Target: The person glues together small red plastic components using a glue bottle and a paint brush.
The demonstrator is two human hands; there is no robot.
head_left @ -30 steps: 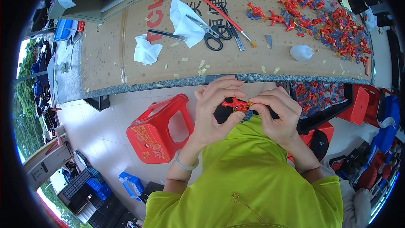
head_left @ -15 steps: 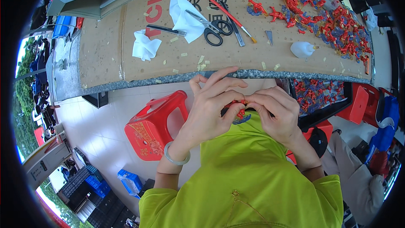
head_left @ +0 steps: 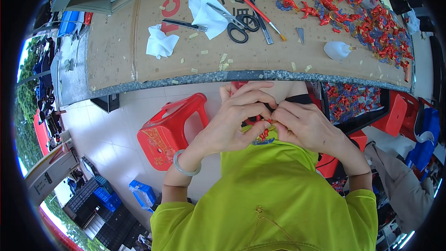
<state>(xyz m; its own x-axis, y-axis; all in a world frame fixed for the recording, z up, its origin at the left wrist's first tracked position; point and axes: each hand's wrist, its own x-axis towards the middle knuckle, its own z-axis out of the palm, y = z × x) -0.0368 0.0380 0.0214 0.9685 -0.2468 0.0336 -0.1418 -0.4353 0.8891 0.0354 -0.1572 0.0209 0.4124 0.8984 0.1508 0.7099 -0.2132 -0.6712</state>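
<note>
A small red figurine with a blue base (head_left: 264,138) sits between my two hands, just below the table's front edge and over my lap. My left hand (head_left: 232,123) pinches it from the left with thumb and index finger, the other fingers stretched upward. From the right, my right hand (head_left: 304,126) presses its closed fingertips against the figurine's upper part. Fingers hide much of the piece, so its exact shape cannot be made out.
On the cardboard-covered table (head_left: 111,56) lie scissors (head_left: 238,32), tweezers (head_left: 183,24), a red paintbrush (head_left: 251,4), white tissues (head_left: 161,42) and a squeeze bottle (head_left: 337,50). Many similar figurines (head_left: 371,30) are heaped at right; more fill a tray (head_left: 350,102). A red stool (head_left: 162,144) stands left.
My right hand has turned, its fingers folding in closer to my left hand. Both hands sit slightly lower relative to the table, still on the figurine. The view has shifted a little.
</note>
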